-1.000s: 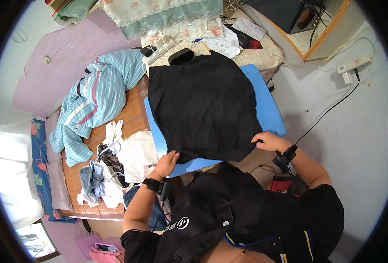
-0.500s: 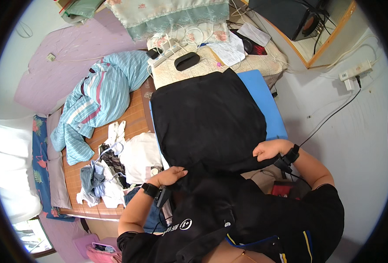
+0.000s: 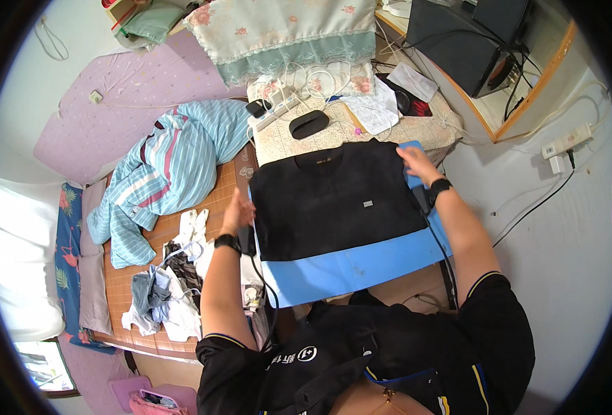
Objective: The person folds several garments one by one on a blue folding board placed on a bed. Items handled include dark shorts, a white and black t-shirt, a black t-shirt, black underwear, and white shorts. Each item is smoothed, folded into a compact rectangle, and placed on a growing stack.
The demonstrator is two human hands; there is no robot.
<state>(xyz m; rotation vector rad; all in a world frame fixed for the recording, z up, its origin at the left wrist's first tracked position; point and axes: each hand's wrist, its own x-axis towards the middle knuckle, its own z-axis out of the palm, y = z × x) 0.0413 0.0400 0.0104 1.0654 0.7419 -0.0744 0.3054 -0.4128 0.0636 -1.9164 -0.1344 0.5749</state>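
Observation:
A black shirt [image 3: 333,207] lies folded into a wide rectangle, neckline at the far side, with a small light tag on its front. Under it is a blue board [image 3: 340,273], bare along the near edge and at the far right corner. My left hand [image 3: 237,213] is at the shirt's left edge, fingers stretched out and slightly blurred, holding nothing. At the far right corner of the shirt, my right hand [image 3: 420,164] rests with its fingers extended over the cloth's edge. Both wrists carry black devices with cables.
Beyond the board, a patterned cloth-covered table [image 3: 416,131] bears a black oval case [image 3: 309,124], papers [image 3: 375,111] and a power strip [image 3: 278,111]. On the bed to the left lie a striped blue quilt [image 3: 181,159] and crumpled clothes [image 3: 174,297]. A white wall [image 3: 527,242] stands at right.
The shirt's near part has been folded away from me, baring the blue board's near strip and showing the neckline. Both hands have moved from the near edge to the shirt's sides and let go.

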